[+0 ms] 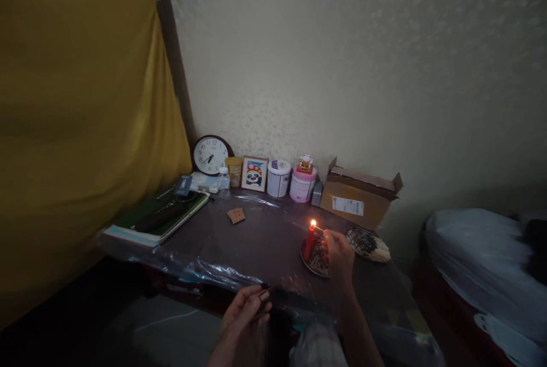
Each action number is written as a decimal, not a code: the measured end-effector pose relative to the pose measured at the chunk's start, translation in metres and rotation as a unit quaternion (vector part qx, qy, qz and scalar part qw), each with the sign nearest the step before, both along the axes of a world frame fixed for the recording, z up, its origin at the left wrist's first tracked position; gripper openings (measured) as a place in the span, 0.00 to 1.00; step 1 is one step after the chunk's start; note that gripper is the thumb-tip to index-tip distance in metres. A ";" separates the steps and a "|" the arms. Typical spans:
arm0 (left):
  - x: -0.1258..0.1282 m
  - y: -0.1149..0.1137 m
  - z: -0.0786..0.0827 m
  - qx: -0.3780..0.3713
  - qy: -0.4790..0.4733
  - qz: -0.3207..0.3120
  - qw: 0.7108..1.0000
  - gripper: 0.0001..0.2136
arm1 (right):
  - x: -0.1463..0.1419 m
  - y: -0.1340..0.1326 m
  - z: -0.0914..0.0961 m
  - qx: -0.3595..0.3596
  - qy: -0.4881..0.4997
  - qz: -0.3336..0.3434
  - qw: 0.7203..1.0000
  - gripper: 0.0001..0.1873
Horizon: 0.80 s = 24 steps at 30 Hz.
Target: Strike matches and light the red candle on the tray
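A lit red candle (pixel 309 239) stands on a small round dish (pixel 304 257) on a dark table covered with clear plastic (pixel 265 241). My right hand (pixel 339 254) is closed in a pinch on a thin stick, probably a match, with its tip at the candle flame. My left hand (pixel 245 310) is low at the table's near edge, fingers curled around a small box (pixel 265 295), likely a matchbox. A fanned heap of sticks (pixel 368 244) lies on the table just right of my right hand.
Along the wall stand a round clock (pixel 210 155), a small jar (pixel 234 171), a framed panda picture (pixel 254 174), two tubs (pixel 278 178), and an open cardboard box (pixel 359 196). Books (pixel 156 220) lie at left. Yellow fabric (pixel 77 116) hangs left; a bed (pixel 482 264) is right.
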State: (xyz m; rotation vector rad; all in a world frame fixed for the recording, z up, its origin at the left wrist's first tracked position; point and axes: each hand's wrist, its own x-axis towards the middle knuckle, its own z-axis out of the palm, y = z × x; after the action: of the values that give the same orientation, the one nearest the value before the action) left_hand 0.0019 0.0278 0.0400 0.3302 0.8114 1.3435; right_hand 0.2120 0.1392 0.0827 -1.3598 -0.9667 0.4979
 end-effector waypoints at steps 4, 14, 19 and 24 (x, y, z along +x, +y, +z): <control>0.002 -0.003 0.005 0.002 -0.011 0.003 1.000 0.14 | 0.000 0.000 0.000 -0.005 -0.002 -0.001 1.000 0.12; 0.001 -0.003 0.007 0.002 -0.024 0.004 1.000 0.12 | -0.001 -0.002 -0.001 -0.012 -0.001 -0.001 1.000 0.13; 0.003 -0.005 0.012 -0.009 -0.016 0.011 1.000 0.13 | -0.001 -0.004 0.002 -0.013 0.001 -0.003 1.000 0.12; 0.003 -0.005 0.013 -0.011 -0.020 0.010 1.000 0.14 | -0.002 -0.004 0.005 -0.013 0.003 -0.008 1.000 0.12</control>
State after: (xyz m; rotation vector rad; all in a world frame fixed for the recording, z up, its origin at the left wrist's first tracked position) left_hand 0.0049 0.0225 0.0527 0.2780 0.7980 1.3553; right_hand 0.2099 0.1348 0.0876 -1.3870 -0.9472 0.5040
